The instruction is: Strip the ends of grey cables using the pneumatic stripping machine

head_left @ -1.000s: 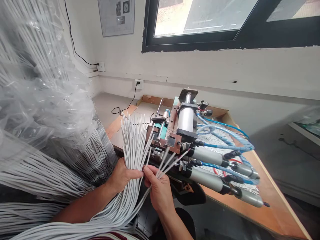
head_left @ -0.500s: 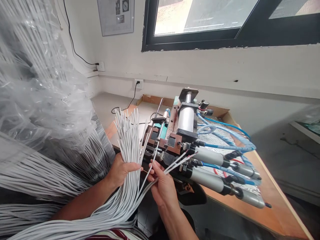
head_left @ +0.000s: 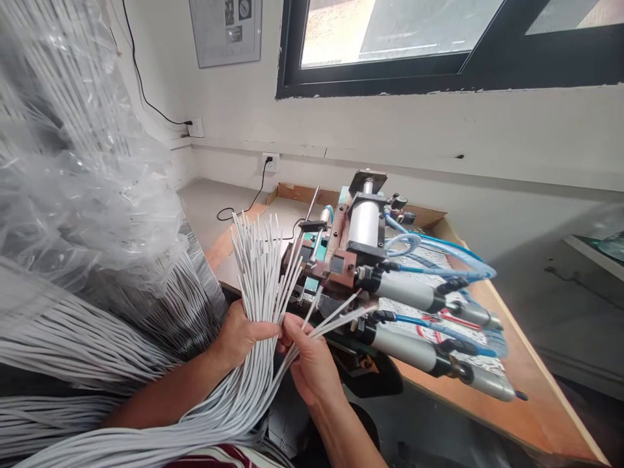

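My left hand (head_left: 238,338) is wrapped round a thick bundle of grey cables (head_left: 258,279), its thumb lying across the front. The cut ends fan upward, and the lengths trail down over my lap to the left. My right hand (head_left: 314,364), close beside the left, pinches a few cables (head_left: 336,320) set apart from the bundle. Some of these point right and have reddish tips; another stands steeper, toward the machine. The right fingertips touch the bundle's right edge and are partly hidden. Just beyond both hands is a pneumatic machine (head_left: 341,268) with brown blocks and silver cylinders.
More grey cables (head_left: 82,325), partly under clear plastic (head_left: 97,214), fill the left side. Blue air hoses (head_left: 439,268) loop behind the cylinders. The wooden table (head_left: 546,416) has a raised edge on the right. A black cord (head_left: 266,175) runs to a wall socket.
My right hand has moved slightly left, against the bundle, its fingers closing in at the bundle's edge. The bundle's tops have shifted a little right.
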`<state>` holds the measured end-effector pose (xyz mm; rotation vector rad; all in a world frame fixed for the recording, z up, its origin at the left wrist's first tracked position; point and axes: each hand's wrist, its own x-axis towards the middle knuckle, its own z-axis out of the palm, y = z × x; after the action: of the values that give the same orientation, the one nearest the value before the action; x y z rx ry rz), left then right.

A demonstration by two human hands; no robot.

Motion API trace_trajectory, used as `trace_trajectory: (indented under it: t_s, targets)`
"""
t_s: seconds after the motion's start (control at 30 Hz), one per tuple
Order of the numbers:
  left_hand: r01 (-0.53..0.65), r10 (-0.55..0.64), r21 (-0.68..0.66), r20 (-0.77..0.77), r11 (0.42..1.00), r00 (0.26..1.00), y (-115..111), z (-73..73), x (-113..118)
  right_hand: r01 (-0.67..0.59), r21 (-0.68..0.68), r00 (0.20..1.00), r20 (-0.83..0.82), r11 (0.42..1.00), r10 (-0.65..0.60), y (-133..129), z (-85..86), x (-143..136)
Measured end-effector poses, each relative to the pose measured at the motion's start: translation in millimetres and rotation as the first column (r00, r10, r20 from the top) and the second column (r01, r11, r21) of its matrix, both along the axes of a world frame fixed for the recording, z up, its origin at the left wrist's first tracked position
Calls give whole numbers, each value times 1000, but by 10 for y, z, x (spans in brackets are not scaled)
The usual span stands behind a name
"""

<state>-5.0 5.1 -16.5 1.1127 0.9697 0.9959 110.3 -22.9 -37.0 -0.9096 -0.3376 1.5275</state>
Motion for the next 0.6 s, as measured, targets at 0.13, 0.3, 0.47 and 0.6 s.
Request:
trace_trajectory:
  t_s: [0.13, 0.3, 0.47, 0.6]
  targets:
    - [0, 2, 105, -19, 994, 1000, -38, 9, -21, 105, 94, 978, 168, 990, -120, -90, -93, -32]
    - [-14, 17, 75, -41, 997, 999, -27, -62, -78, 162, 55, 972, 163, 985, -169, -160, -175, -20]
    - [-15, 17, 74, -24, 997, 1000, -12, -77, -79, 164, -2, 981, 104, 986, -163, -173, -127, 0]
    - [-34, 37, 73, -43, 997, 998, -9, -72, -68, 169, -54, 984, 71, 984, -165, -156, -82, 18]
